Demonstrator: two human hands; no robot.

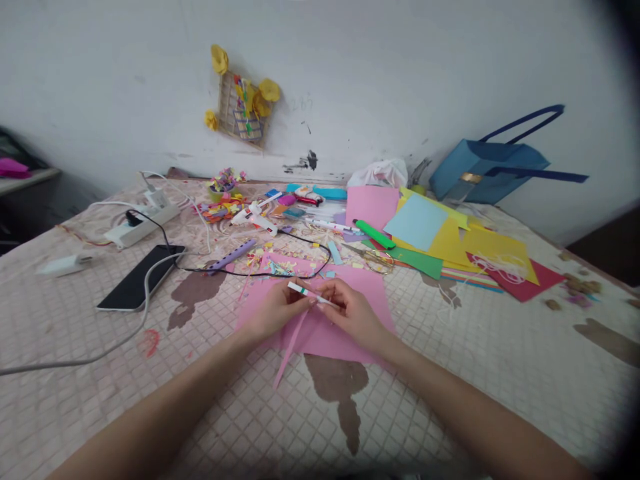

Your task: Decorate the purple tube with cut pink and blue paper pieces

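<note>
Above a pink paper sheet (335, 340), both hands meet at a slim white pen with a green band (296, 289), tilted down to the right. My right hand (357, 312) is closed, its thumb and fingers pinching the pen's right part. My left hand (276, 308) is closed too, its fingertips pressing at the pen's middle, where a narrow pink paper strip (289, 353) meets it. The strip's loose end hangs down toward me. Fingers hide how the strip lies around the pen.
Behind the sheet lie paper scraps (280, 265), scissors (375, 259), a green cutter (374, 235) and a glue gun (256, 217) with its black cord. At left are a tablet (143, 279) and a power strip (143, 227). Coloured papers (420, 223) and a blue bag (487, 170) stand right.
</note>
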